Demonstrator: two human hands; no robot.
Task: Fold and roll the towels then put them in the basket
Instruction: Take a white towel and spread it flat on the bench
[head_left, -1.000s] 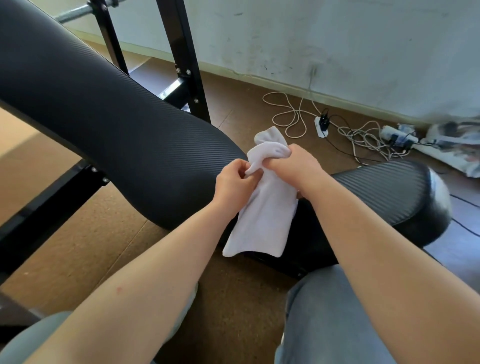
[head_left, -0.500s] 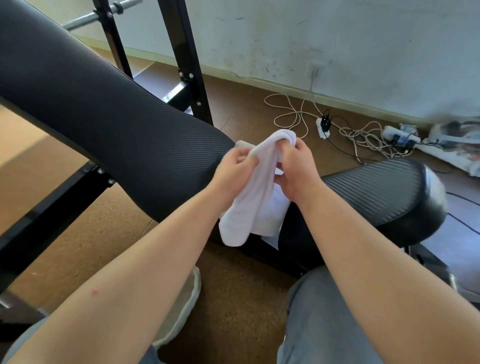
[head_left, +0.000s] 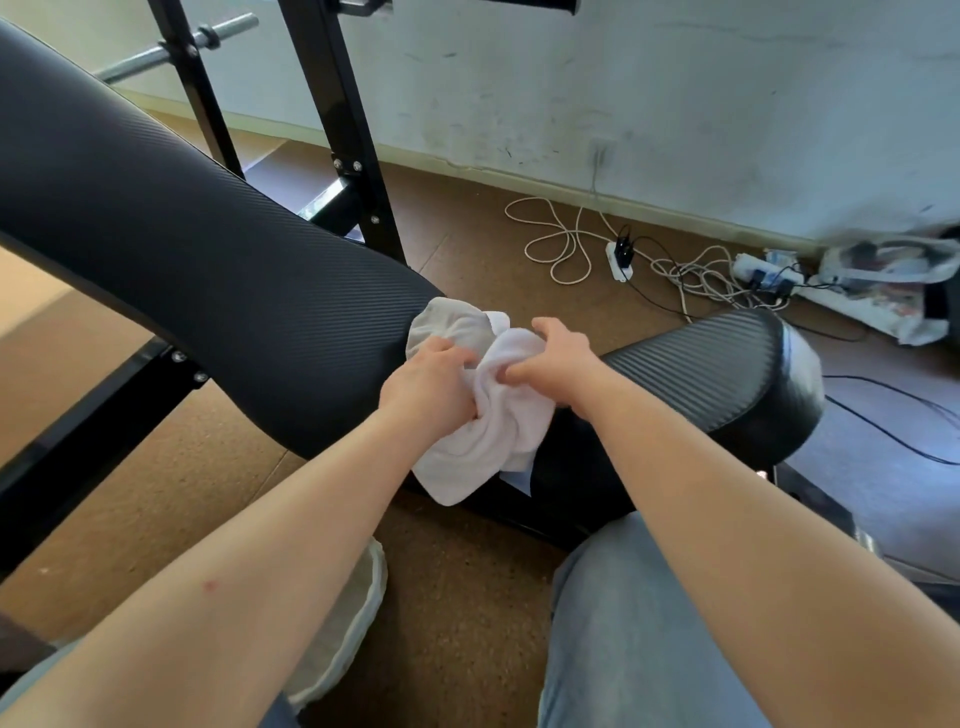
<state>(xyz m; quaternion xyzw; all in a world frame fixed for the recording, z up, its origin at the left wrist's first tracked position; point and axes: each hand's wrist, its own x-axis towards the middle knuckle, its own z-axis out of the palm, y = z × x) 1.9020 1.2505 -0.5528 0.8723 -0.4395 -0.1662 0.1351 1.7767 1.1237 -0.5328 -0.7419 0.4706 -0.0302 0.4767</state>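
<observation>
Brown cork-like floor (head_left: 457, 597), scuffed white wall (head_left: 675, 104); mid-frame, left hand (head_left: 426, 389) and right hand (head_left: 556, 364) both clutch a soft, bunched white towel (head_left: 493, 436) against the ribbed black worktop (head_left: 208, 249).

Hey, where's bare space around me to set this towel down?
The long black backrest pad is bare left of the towel. Brown floor is free beside your right knee and below the pad. Crowded by the wall: cables, power strips and a bag.
</observation>
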